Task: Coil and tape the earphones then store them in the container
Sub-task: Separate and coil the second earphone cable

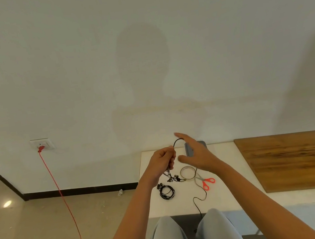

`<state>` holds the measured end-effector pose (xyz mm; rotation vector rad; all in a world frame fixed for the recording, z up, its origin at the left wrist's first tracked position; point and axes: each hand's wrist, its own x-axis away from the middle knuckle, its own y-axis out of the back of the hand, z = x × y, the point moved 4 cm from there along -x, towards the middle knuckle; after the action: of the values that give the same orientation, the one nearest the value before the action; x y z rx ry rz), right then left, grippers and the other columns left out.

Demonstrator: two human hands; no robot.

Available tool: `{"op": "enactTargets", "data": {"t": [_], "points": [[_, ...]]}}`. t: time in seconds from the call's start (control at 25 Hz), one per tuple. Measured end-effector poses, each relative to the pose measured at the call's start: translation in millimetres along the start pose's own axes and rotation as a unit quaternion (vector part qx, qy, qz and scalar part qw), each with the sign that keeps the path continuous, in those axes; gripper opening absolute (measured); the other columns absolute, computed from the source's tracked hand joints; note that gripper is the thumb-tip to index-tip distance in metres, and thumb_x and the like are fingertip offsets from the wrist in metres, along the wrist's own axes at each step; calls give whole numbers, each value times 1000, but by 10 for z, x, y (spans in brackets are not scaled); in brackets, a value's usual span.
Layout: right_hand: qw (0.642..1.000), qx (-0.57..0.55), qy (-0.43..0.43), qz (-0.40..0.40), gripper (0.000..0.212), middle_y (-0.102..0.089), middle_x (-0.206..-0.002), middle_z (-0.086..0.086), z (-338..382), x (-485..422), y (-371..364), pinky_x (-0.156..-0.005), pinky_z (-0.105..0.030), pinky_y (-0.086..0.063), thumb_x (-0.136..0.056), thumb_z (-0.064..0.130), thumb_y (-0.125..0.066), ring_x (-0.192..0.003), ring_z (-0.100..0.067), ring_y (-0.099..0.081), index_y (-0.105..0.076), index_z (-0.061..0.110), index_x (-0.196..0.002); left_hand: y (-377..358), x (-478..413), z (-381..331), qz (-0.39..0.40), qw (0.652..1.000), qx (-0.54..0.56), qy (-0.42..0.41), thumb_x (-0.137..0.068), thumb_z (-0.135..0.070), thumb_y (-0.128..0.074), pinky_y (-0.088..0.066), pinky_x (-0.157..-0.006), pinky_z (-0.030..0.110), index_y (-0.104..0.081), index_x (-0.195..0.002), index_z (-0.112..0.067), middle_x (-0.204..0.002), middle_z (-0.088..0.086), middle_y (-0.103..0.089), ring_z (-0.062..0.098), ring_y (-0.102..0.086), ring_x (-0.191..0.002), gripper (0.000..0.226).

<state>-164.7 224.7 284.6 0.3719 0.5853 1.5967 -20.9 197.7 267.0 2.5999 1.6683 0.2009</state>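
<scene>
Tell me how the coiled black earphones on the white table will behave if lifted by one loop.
Probably floppy: the coiled black earphones are thin cable in loops, so they would likely sag. Likely very light for their size. Whether tape binds them is unclear; if not, the coil may unravel.

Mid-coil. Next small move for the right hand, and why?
Probably the right hand sweeps the black cable round to the left hand, closing the loop: the cable arcs from the gripping left hand to the open right hand, unfinished.

The lone head camera (wide-angle) looked forward and down, close above the white table (223, 149), facing the wall (204, 52).
</scene>
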Motion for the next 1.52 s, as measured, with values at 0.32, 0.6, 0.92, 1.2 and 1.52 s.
{"op": "enactTargets", "data": {"t": [0.32,0.6,0.92,1.2,1.52], "points": [[975,-204,-24,-82,11,-73,-82,-14,113,-68,149,-70,-30,-58,-91,13,-61,-74,-25,-71,-65,2,-91,-14,-18,44,42,999,18,-11,-101,-33,-44,-40,-57,18,-57,-74,-15,-61,-6,-46,7,-42,-55,36],[940,-139,-129,-284,22,-65,-89,-4,-184,-118,437,-66,-15,-49,-92,0,-41,-83,-21,-63,-59,9,-98,-22,-10,404,53,997,-50,4,-103,-21,-40,-41,-60,17,-61,-79,-14,-61,-9,-50,7,-43,-58,32],[998,-29,-46,17,13,-74,-74,-4,-288,-54,-10,-69,-22,-56,-92,15,-57,-69,-12,-71,-70,11,-91,-78,-152,315,35,998,-40,15,-99,-29,-51,-45,-59,18,-68,-84,-13,-70,-3,-63,8,-54,-60,27],[956,-165,-109,-219,18,-67,-76,-9,-404,-82,273,-55,-20,-53,-95,7,-47,-53,-14,-65,-62,8,-85,-8,-108,521,41,998,44,33,-95,-17,-58,-56,-75,28,-71,-100,-3,-87,10,-72,18,-67,-81,19],[958,-188,-176,-127,11,-70,-91,-3,-489,-57,89,-72,-22,-52,-96,20,-50,-82,-17,-65,-59,16,-101,-37,-127,401,8,998,65,6,-92,-19,-63,-58,-76,31,-67,-101,-5,-81,8,-70,24,-71,-86,16]]}}
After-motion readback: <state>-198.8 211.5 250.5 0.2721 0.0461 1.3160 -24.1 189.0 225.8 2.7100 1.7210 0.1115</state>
